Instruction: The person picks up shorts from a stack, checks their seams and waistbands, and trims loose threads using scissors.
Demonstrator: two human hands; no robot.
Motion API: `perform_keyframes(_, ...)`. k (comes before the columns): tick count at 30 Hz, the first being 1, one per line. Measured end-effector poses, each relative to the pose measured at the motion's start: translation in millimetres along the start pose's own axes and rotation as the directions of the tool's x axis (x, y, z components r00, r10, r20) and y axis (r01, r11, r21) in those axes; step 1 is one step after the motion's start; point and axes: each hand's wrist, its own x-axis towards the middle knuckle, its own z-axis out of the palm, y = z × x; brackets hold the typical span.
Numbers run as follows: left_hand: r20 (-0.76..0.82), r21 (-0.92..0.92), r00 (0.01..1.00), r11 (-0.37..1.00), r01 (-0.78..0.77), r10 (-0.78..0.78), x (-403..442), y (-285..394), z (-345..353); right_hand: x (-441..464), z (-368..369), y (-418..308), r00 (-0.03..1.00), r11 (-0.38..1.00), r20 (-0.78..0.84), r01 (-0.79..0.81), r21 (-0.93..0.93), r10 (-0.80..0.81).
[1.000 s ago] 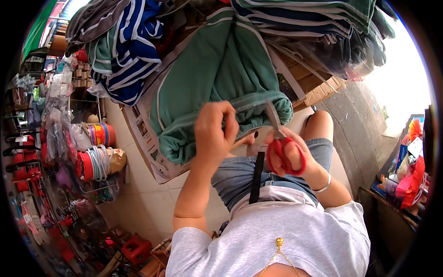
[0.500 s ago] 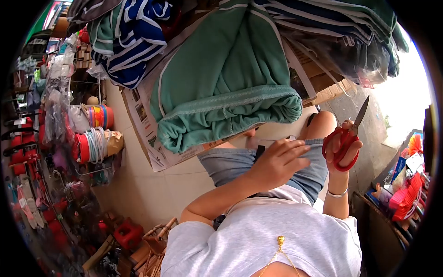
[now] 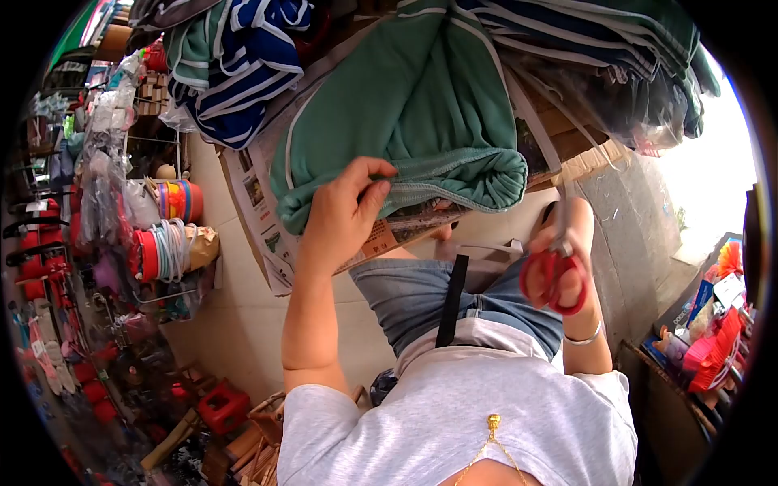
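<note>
A green garment [image 3: 405,105] with white piping lies on newspaper [image 3: 263,206], its gathered waistband edge towards me. My left hand [image 3: 348,206] pinches the seam of that band near its left part. Over my right thigh, my right hand [image 3: 559,267] has its fingers through the red handles of a pair of scissors [image 3: 553,281]. The blades point up and away from me, blurred, a little right of the garment and apart from it.
Blue and white striped clothes [image 3: 235,81] are heaped at the back left. Folded garments [image 3: 583,40] are stacked at the back right above clear plastic bags. Shelves of goods line the left side, with a red stool [image 3: 224,407] below. A box of colourful items [image 3: 713,348] stands at the right.
My left hand has gone from over my lap to the garment's band and taken hold of it. My right hand has moved left with the scissors, from the far right to nearer the garment.
</note>
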Motion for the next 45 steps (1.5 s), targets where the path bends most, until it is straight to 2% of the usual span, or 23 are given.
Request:
perform_keyframes(3, 0.040, -0.078, 0.999, 0.996, -0.034, 0.037, 9, 2, -6, 13, 17, 5, 0.975, 0.986, 0.168, -0.156, 0.066, 0.143)
perform_keyframes(4, 0.033, -0.081, 0.999, 0.996, -0.037, 0.039, 8, 2, -7, 23, 25, 5, 0.977, 0.992, 0.179, -0.104, -0.068, 0.115)
perform_keyframes(5, 0.056, -0.079, 0.998, 0.997, -0.022, 0.026, 6, 2, -8, 29, 29, 7, 0.976, 0.992, 0.184, -0.104, -0.072, 0.115)
perform_keyframes(6, 0.078, -0.076, 0.997, 0.997, -0.006, 0.012, 4, 2, -9, 33, 30, 11, 0.992, 0.991, 0.099, -0.060, -0.122, 0.073)
perform_keyframes(8, 0.039, -0.079, 0.999, 0.997, -0.019, 0.022, -4, 1, -12, 44, 28, 8, 0.996, 0.982, -0.016, -0.084, -0.170, 0.083)
perform_keyframes(10, 0.004, -0.085, 0.999, 0.996, -0.031, 0.032, -14, -2, -16, 56, 24, -2, 0.993, 0.963, -0.017, -0.116, -0.242, 0.115)
perform_keyframes(12, -0.214, 0.076, 0.947, 0.971, -0.228, 0.239, -25, -11, -23, 60, 28, -11, 0.991, 0.957, -0.031, -0.131, -0.260, 0.127)
perform_keyframes(13, -0.216, 0.075, 0.947, 0.972, -0.224, 0.235, -32, -18, -29, 61, 29, -12, 0.990, 0.946, -0.074, -0.134, -0.294, 0.117)
perform_keyframes(16, -0.358, 0.211, 0.900, 0.960, -0.182, 0.249, -46, -43, -49, 64, 32, -19, 0.985, 0.924, -0.130, -0.149, -0.352, 0.109)
perform_keyframes(18, -0.518, 0.256, 0.790, 0.941, -0.223, 0.328, -52, -57, -54, 67, 36, -19, 0.982, 0.925, -0.166, -0.144, -0.351, 0.090)
perform_keyframes(19, -0.521, 0.260, 0.789, 0.941, -0.216, 0.325, -56, -62, -52, 68, 37, -17, 0.983, 0.926, -0.158, -0.144, -0.349, 0.093)
perform_keyframes(20, -0.587, -0.006, 0.802, 0.990, -0.143, 0.112, -60, -66, -49, 69, 37, -16, 0.982, 0.935, -0.169, -0.137, -0.329, 0.084)
perform_keyframes(21, -0.594, -0.277, 0.797, 0.958, -0.074, -0.110, -63, -69, -45, 70, 36, -15, 0.981, 0.942, -0.180, -0.129, -0.309, 0.075)
perform_keyframes(23, -0.611, -0.295, 0.774, 0.955, -0.028, -0.166, -69, -76, -41, 71, 32, -10, 0.986, 0.952, -0.155, -0.108, -0.287, 0.065)
perform_keyframes(25, -0.550, -0.299, 0.803, 0.952, 0.069, -0.231, -76, -81, -39, 70, 31, -9, 0.986, 0.946, -0.155, -0.108, -0.305, 0.062)
perform_keyframes(27, -0.553, -0.367, 0.796, 0.930, 0.035, -0.248, -82, -72, -28, 69, 29, -8, 0.989, 0.943, -0.139, -0.098, -0.317, 0.056)
perform_keyframes(29, -0.581, 0.003, 0.810, 0.995, -0.103, 0.086, -84, -54, -16, 67, 29, -7, 0.988, 0.952, -0.147, -0.090, -0.292, 0.048)
perform_keyframes(30, -0.586, -0.001, 0.806, 0.995, -0.103, 0.083, -83, -49, -8, 64, 25, -6, 0.984, 0.945, -0.167, -0.113, -0.307, 0.063)
perform_keyframes(31, -0.556, 0.267, 0.777, 0.949, -0.170, 0.295, -81, -45, -1, 63, 24, -6, 0.984, 0.943, -0.163, -0.113, -0.312, 0.064)
perform_keyframes(32, -0.468, 0.514, 0.737, 0.829, -0.222, 0.488, -80, -41, 6, 62, 24, -6, 0.983, 0.934, -0.173, -0.120, -0.336, 0.064)
perform_keyframes(36, -0.451, 0.540, 0.740, 0.813, -0.218, 0.498, -83, -28, 37, 60, 27, -12, 0.966, 0.871, -0.250, -0.176, -0.458, 0.064)
perform_keyframes(42, -0.463, 0.583, 0.683, 0.774, -0.246, 0.566, -89, -30, 62, 60, 24, -8, 0.969, 0.890, -0.238, -0.161, -0.427, 0.062)
perform_keyframes(45, -0.415, 0.551, 0.700, 0.773, -0.315, 0.581, -98, -29, 68, 60, 25, -7, 0.969, 0.900, -0.239, -0.153, -0.409, 0.056)
